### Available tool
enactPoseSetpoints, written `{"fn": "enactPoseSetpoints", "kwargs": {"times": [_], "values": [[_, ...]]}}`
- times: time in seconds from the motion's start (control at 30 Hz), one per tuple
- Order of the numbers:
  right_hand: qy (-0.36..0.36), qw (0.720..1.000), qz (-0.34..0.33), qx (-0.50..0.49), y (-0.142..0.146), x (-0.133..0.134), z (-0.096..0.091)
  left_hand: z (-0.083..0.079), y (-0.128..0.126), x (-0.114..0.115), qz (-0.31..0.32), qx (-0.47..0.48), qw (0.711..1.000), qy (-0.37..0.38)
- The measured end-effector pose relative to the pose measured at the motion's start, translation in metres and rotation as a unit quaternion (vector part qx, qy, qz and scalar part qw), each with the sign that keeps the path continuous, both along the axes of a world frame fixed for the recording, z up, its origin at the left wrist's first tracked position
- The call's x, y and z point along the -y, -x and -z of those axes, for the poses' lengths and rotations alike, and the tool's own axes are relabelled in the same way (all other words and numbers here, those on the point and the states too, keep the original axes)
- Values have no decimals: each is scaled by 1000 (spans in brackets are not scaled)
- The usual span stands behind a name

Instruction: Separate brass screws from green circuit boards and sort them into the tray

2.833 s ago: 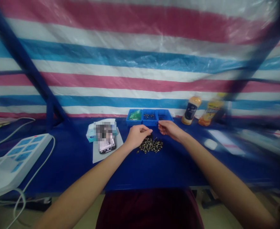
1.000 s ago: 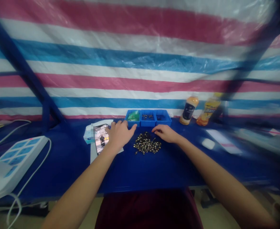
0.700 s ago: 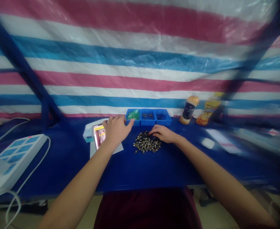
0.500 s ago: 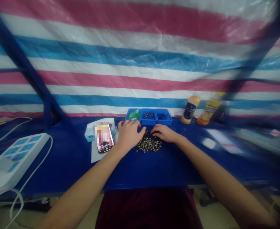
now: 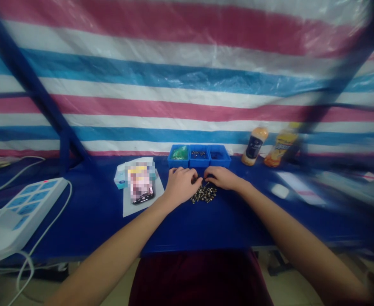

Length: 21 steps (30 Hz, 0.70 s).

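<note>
A pile of small brass-and-dark metal parts (image 5: pixel 204 194) lies on the blue table between my hands. My left hand (image 5: pixel 182 183) is at the pile's left edge, its fingers curled and the thumb bent toward them; what they hold, if anything, is too small to make out. Across from it, my right hand (image 5: pixel 221 177) pinches at the upper right of the pile, and a tiny thing at its fingertips cannot be named. Just behind the hands stand joined blue bins: one with a green bag (image 5: pixel 179 153), a middle bin (image 5: pixel 199 162) with small metal parts, and a right bin (image 5: pixel 219 161) with dark contents.
At left a phone (image 5: pixel 144 197) leans on a tissue pack (image 5: pixel 120 177) over a white sheet (image 5: pixel 128 210). A power strip (image 5: pixel 35 204) with cables sits farther left. Two drink bottles (image 5: pixel 253 146) stand behind at right, near a white case (image 5: pixel 280 191). Blue frame bars (image 5: pixel 43 100) rise at both sides.
My left hand has moved slightly right and down, its fingers more curled, over the pile's left part. My right hand has hardly moved. The phone's lean looks a little different.
</note>
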State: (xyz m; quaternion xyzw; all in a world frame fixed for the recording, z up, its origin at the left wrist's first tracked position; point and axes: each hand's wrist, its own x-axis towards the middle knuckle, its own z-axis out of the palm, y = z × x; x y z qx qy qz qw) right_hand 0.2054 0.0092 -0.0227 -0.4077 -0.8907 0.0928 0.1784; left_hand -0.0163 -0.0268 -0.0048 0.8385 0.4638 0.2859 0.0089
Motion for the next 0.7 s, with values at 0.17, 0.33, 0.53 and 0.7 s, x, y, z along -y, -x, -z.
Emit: {"fn": "enactPoseSetpoints", "kwargs": {"times": [0.17,0.33,0.53,0.7], "values": [[3,1000,-2,-3,-2,-1,0,0,0,1,9,-3,1000,10],[3,1000,-21,14,-2,-2,1,1,-1,2,12,1,1000,16],[3,999,-9,34,0,-2,-1,3,-1,1,20,-5,1000,15],[9,999,4,41,0,-3,0,4,1,0,24,-16,1000,12]]}}
